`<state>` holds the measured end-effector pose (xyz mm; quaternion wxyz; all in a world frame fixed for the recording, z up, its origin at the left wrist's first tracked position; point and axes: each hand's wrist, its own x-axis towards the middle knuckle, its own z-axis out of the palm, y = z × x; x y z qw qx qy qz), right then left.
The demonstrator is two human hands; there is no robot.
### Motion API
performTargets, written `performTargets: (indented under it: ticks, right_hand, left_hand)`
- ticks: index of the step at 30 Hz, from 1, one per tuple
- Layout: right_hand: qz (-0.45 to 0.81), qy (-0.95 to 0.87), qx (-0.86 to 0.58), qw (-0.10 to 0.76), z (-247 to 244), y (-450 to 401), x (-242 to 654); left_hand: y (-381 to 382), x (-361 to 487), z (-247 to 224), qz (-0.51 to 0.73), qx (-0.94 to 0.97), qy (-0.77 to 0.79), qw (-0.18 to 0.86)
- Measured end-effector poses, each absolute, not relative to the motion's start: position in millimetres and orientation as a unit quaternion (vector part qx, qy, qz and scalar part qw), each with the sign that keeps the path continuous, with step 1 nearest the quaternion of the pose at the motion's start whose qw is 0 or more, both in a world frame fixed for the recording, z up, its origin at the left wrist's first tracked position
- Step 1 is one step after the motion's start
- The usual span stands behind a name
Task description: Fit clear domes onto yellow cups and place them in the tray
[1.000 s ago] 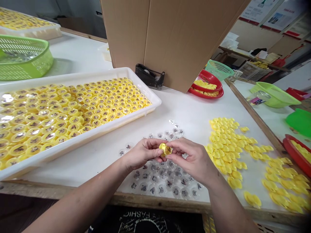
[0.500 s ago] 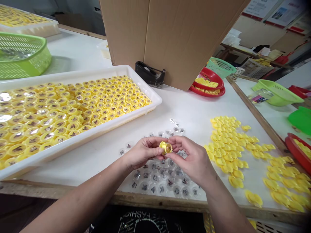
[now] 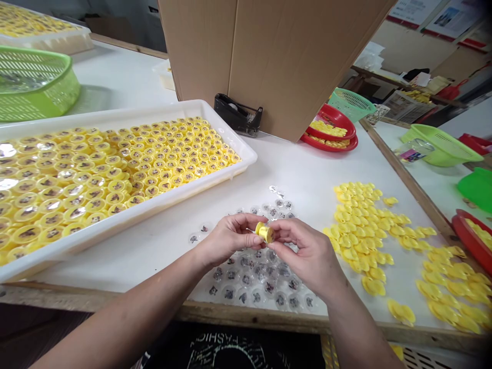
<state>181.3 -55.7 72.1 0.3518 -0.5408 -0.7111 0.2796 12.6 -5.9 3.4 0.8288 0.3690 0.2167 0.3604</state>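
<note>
Operator: What could go wrong from here?

Coach: Your small yellow spool-shaped plastic piece [image 3: 265, 232] is pinched between both hands, above the flat, clear round discs with dark printed motifs [image 3: 229, 292]. A slip is the main risk, I'd judge: the piece looks smooth and you have it only by its ends, so uneven pressure might squirt it down among those discs. If its right end face is a separate part, pushing off-centre could leave it crooked; I can't tell whether it is.

Operator: And the pose of each hand?

Coach: Your left hand [image 3: 230, 236] comes in from the left, thumb and fingers closed around the wider left end. Your right hand [image 3: 307, 251] faces it, fingers and thumb drawn nearly together at the right end; how hard they press doesn't show. Your forearms [image 3: 154, 297] angle inward across the worn wooden table edge [image 3: 269, 316]. Your right hand is near the loose spread of glossy yellow plastic pieces [image 3: 361, 220], so a wide outward sweep could scatter them.
</note>
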Motion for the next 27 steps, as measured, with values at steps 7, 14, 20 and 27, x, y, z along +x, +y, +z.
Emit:
performTargets:
  ticks: [7,14,20,27]
  right_hand:
    - [0.344,-0.664,-0.553,0.367,68.7,-56.2,181.5]
    - [0.342,-0.666,-0.545,0.377,65.2,-56.7,181.4]
    - [0.279,-0.698,-0.543,0.375,65.5,-58.9,182.8]
    - [0.307,-0.665,-0.561,0.385,63.1,-60.0,181.1]
  left_hand:
    - [-5.9,13.4,4.4,0.349,0.376,0.21,0.833]
    - [-5.9,13.6,3.1,0.354,0.381,0.194,0.832]
    - [-6.4,13.5,3.4,0.355,0.376,0.203,0.832]
    - [-6.8,13.8,5.0,0.361,0.384,0.208,0.824]
